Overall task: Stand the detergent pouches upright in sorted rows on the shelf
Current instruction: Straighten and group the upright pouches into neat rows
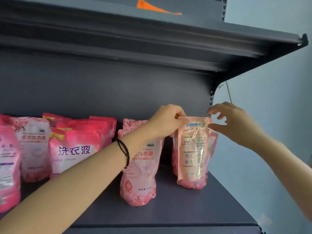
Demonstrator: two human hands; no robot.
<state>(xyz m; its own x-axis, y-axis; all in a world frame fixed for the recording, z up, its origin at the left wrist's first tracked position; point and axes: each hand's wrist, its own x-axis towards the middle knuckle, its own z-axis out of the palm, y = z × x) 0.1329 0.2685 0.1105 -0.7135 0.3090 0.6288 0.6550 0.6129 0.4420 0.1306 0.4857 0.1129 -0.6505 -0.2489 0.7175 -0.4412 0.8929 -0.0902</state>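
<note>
Pouch [193, 149] upright, top corner pinched by left hand [166, 120] fingers; right hand [234, 122] fingers spread, apparently just clear.

Shelf [168, 215]: dark grey painted metal, matt, smooth. Upper shelf [152, 36]: same finish, with perforated metal upright [211, 98]. Pouches [74, 149]: pink plastic film, glossy, creased, printed. Rightmost pouch [194, 149]: shiny film with highlights, wrinkled. Wristband [125, 151]: black braided cord, matt. Wall [270, 81]: pale blue, matt, smooth. Orange tag [152, 7]: material indeterminate.
</note>
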